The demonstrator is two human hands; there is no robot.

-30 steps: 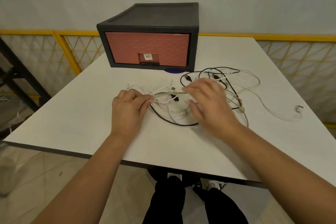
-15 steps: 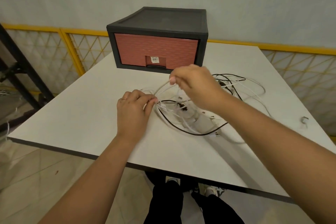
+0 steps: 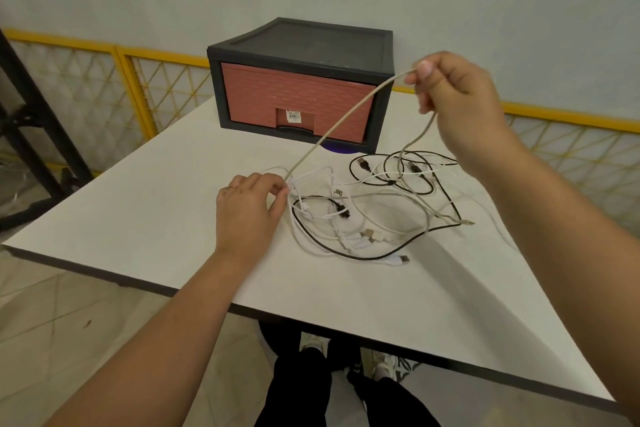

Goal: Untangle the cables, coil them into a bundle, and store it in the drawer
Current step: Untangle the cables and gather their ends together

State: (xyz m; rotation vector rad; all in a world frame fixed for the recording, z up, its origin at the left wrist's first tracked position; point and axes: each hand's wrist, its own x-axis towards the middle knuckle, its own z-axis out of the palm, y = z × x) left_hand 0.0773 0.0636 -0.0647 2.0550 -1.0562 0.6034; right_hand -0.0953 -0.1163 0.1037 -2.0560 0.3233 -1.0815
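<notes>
A tangle of white, grey and black cables (image 3: 367, 215) lies on the white table (image 3: 138, 218). My right hand (image 3: 457, 107) is raised above the table and pinches a grey cable (image 3: 339, 125), which runs taut down to my left hand (image 3: 249, 208). My left hand rests on the table and pinches the same cable's lower end at the left edge of the tangle. Behind the tangle stands a dark drawer unit (image 3: 301, 45) whose reddish drawer (image 3: 294, 104) is closed.
The table's near edge runs diagonally below my arms. A yellow mesh fence (image 3: 104, 94) lines the wall behind. A black metal frame (image 3: 31, 121) stands at far left. My legs and shoes show under the table.
My right hand has lifted up and to the right, drawing the grey cable out of the tangle until it is taut. My left hand stayed pinching at the tangle's left edge.
</notes>
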